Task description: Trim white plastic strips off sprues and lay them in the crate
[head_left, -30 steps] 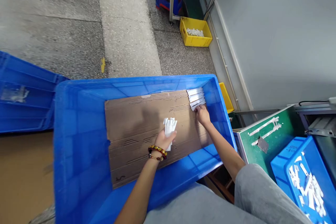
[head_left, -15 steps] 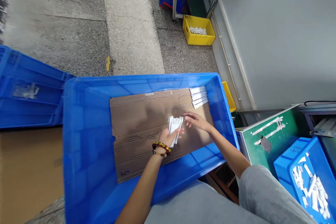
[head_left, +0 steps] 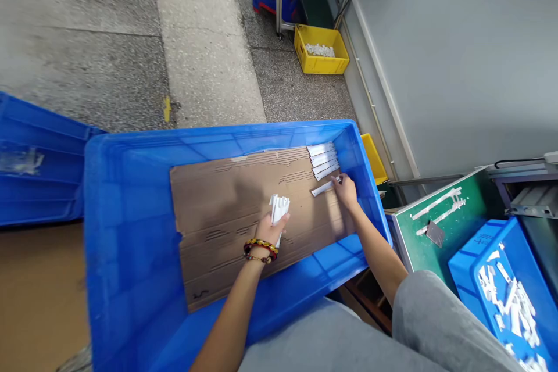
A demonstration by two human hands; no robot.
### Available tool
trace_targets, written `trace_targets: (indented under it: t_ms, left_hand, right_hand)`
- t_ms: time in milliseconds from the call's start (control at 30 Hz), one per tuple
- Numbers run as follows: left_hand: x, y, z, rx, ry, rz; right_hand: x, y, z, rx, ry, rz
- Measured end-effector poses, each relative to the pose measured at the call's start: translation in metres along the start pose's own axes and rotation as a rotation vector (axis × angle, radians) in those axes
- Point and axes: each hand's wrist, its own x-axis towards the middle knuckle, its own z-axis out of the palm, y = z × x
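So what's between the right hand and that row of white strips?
The head view shows one loose white strip on the brown cardboard sheet, reaching from the right hand toward the row of white strips.

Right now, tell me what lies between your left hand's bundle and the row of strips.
Nothing visible: only bare cardboard separates the white strips in your left hand from the row. Your right hand and its loose strip lie to one side.

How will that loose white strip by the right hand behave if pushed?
The loose white strip looks thin and light, so it will probably slide easily over the cardboard. Lying flat, it seems unlikely to roll. Being narrow, it may flex under the right hand's fingers.
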Motion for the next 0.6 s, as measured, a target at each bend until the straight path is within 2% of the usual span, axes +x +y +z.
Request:
trace_targets:
  t_ms: [167,333,400,600]
  left_hand:
    - [-0.006,0.007,0.004,0.058,-0.009,-0.008]
    - [-0.008,0.011,0.004,0.081,-0.023,-0.017]
    - [-0.008,0.012,0.003,0.089,-0.022,-0.02]
    - [-0.008,0.015,0.002,0.109,-0.015,-0.001]
  right_hand:
    - [-0.012,-0.004,0.007,-0.215,0.02,0.013]
    - [-0.02,-0.013,0.024,-0.381,-0.126,-0.154]
    - [-0.019,-0.015,0.029,-0.45,-0.144,-0.2]
    - [-0.006,-0.009,0.028,-0.44,-0.092,-0.21]
